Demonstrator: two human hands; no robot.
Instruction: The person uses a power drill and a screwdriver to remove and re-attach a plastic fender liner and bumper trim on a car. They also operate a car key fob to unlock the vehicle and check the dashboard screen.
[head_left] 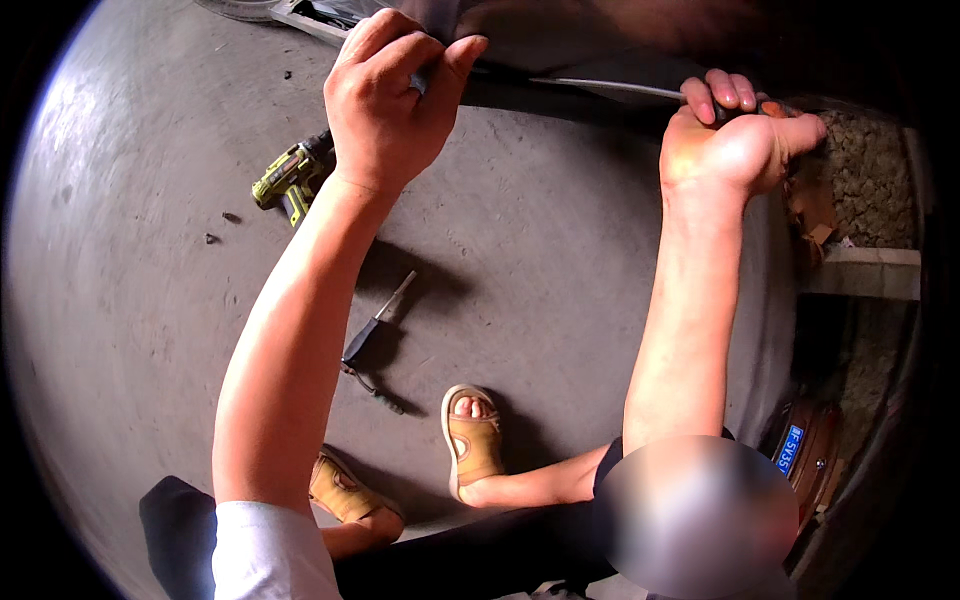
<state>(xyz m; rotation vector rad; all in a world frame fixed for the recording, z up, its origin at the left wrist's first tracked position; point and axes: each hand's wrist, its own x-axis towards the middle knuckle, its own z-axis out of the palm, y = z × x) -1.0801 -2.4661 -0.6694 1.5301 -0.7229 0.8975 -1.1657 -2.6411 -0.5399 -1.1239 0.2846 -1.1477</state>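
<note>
Starting at the far left, we are seeing a yellow-green drill [288, 180] lying on the grey concrete floor [140, 300], just left of our left forearm. A few small dark bits are lying on the floor near it.

Our left hand [385, 100] is reaching up at the far centre-left, its fingers curled and its thumb pressing against them, pinching the end of a thin dark rod [600, 88]. A ring is showing on one finger. The rod is running to the right as a slim, slightly curved grey-black line, lying along the edge of a dark rounded part at the far top; we cannot tell what that part is.

Nearer to us, between our arms, a screwdriver [375, 325] with a dark handle is lying on the floor, its metal tip pointing far and right. Below it, our two feet in tan sandals [472, 440] are resting on the floor.

Our right hand [735, 135] is closing in a fist around the right end of the rod, where a bit of orange handle is showing past the fingers.

At the near right edge, a small blue rectangular plate [790, 448] with white characters is sitting on a brown curved body. Farther right, a rough stone wall [865, 180] is standing.
</note>
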